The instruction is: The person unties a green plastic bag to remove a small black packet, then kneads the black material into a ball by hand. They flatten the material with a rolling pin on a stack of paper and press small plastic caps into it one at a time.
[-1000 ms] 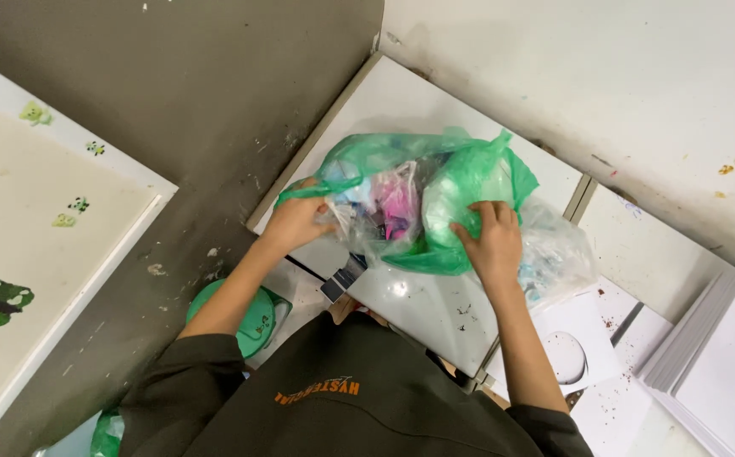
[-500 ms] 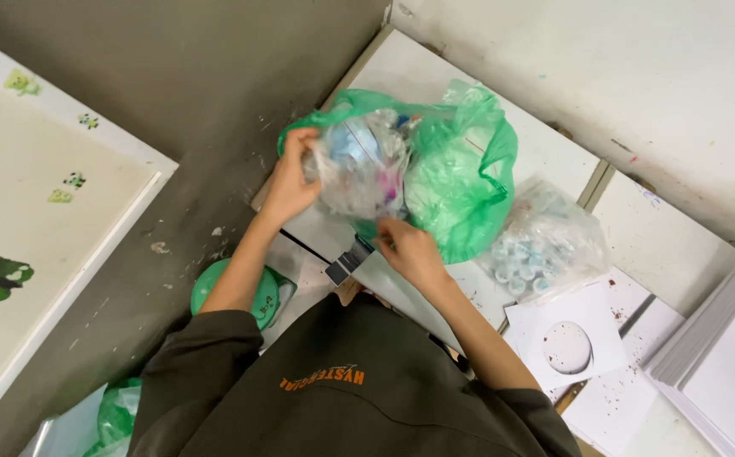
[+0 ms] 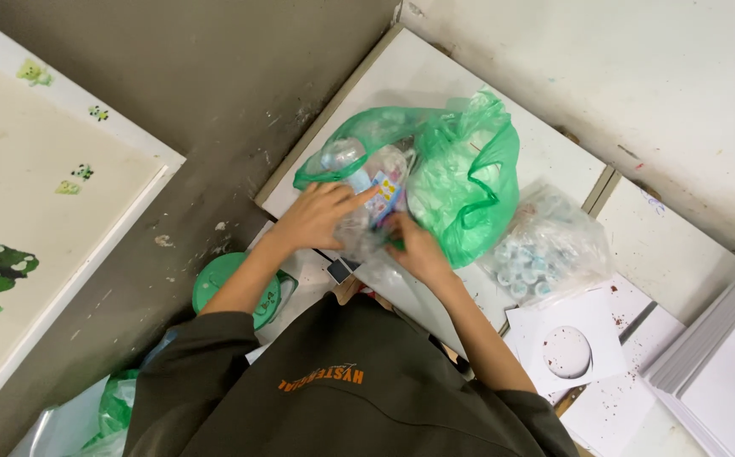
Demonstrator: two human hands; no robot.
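A green plastic bag (image 3: 469, 182) lies open on a white board (image 3: 545, 144). In front of it, both my hands hold a clear plastic packet (image 3: 366, 199) stuffed with small colourful items. My left hand (image 3: 317, 216) grips the packet's left side. My right hand (image 3: 414, 250) grips its lower right edge, next to the green bag. A second clear bag of small round white and blue caps (image 3: 541, 250) rests just right of the green bag.
A white paper sheet with a round stain (image 3: 566, 347) lies at the right, beside a stack of white boards (image 3: 723, 372). A green round lid (image 3: 223, 283) sits on the grey floor at my left. A painted canvas (image 3: 29, 211) lies far left.
The clear packet has come out of the green bag toward me. My right hand left the green bag's right side and now grips the packet's lower edge.
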